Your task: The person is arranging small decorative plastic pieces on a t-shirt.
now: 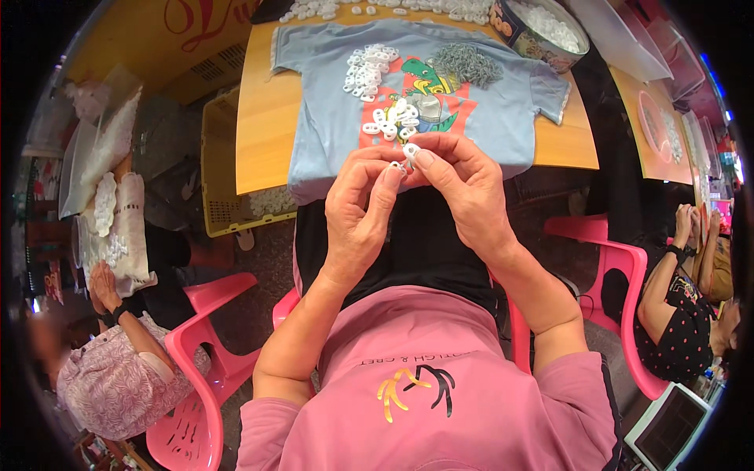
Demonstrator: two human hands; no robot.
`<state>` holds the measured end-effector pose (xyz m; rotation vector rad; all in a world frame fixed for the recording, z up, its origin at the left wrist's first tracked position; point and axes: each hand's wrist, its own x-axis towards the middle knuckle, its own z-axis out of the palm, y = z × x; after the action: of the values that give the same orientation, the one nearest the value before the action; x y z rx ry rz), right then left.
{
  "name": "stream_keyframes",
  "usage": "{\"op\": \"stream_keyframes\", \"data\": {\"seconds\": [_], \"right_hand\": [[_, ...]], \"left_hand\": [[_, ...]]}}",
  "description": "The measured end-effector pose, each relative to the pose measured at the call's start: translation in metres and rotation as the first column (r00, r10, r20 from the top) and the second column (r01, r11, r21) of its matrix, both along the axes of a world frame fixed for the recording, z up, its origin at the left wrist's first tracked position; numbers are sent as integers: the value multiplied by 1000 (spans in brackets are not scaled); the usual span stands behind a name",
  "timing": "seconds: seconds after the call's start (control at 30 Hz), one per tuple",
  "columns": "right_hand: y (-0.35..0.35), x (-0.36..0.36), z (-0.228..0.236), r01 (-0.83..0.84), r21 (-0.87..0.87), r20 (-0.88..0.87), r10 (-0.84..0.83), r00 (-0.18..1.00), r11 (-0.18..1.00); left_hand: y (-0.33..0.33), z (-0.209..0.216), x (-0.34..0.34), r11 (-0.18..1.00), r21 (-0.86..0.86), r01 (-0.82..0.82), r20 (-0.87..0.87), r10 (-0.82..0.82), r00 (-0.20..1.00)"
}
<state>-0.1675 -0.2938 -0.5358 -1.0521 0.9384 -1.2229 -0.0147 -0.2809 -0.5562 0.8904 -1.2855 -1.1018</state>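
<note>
The right hand [465, 184] pinches a white piece [411, 151]; the left hand [353, 210] pinches another small piece [397, 166]. A slackened pinch could drop either onto the lap [412, 247].

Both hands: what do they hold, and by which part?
Right hand: a white piece, pinched near its edge by thumb and finger. Left hand: another small piece, exact part unclear.

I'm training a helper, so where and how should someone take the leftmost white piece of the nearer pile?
Probably pinch the leftmost white piece by its rounded left end, coming from the left: it looks small and oval, with bare shirt there, while the nearer pile's other pieces crowd its right.
</note>
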Motion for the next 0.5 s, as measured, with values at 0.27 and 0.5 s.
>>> {"op": "stream_keyframes", "data": {"seconds": [0.27,0.5], "right_hand": [[2,1,-1,13,0,23,-13,1000,1000],[3,1,-3,24,-23,37,-23,999,999]], "left_hand": [[0,-1,-3,1000,-2,-30,-3,30,1000],[0,-4,-5,999,-22,-48,26,49,998]]}}
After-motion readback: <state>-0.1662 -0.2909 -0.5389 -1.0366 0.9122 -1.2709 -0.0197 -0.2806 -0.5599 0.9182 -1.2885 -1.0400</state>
